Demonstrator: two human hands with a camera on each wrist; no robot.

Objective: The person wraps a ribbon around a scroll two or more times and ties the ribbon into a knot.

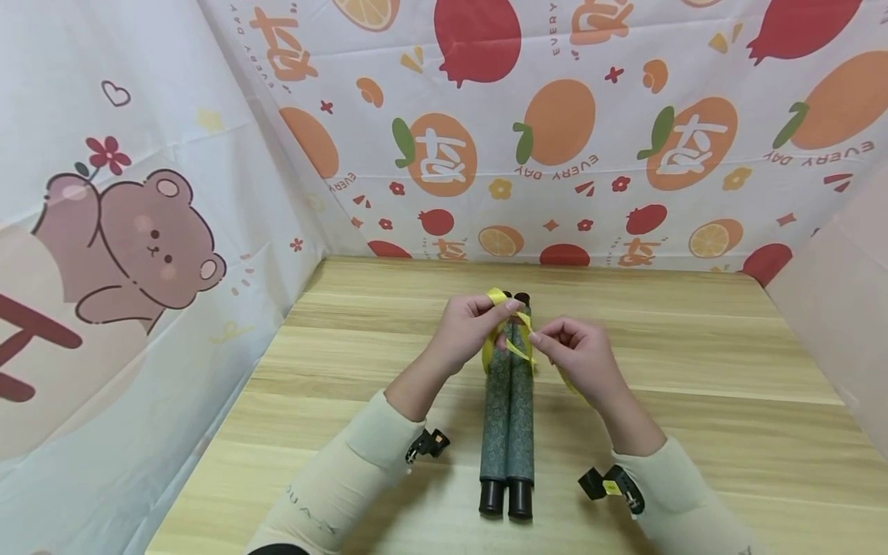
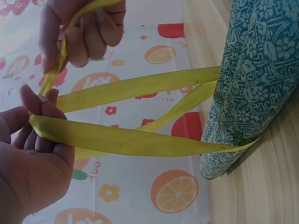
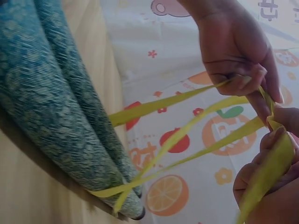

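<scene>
At eleven o'clock, yellow ribbon (image 2: 126,138) is pinched by the left hand (image 1: 466,330); centrally, two patterned rolls (image 1: 496,428), ribbon-looped toward twelve, are laid on the tabletop (image 1: 333,385); at two, ribbon is pinched by the right hand (image 1: 581,353), strands apparently crossed between.

The rolled scroll (image 1: 495,416) was faced in woven cloth resembling brocade, its floral and lattice figuring giving a matt, finely textured surface. The scroll's end knobs (image 1: 492,498) looked hard and smooth with a slight gloss, though whether wood or plastic could not be told. The ribbon (image 2: 140,142) was flat, thin fabric, smooth with a soft satin sheen. The worktop (image 1: 375,339) showed smooth, low-sheen wood grain. Printed cloth backdrops (image 1: 388,139) looked matt and lightly creased; the sleeves (image 1: 378,439) were soft, matt fabric.
</scene>
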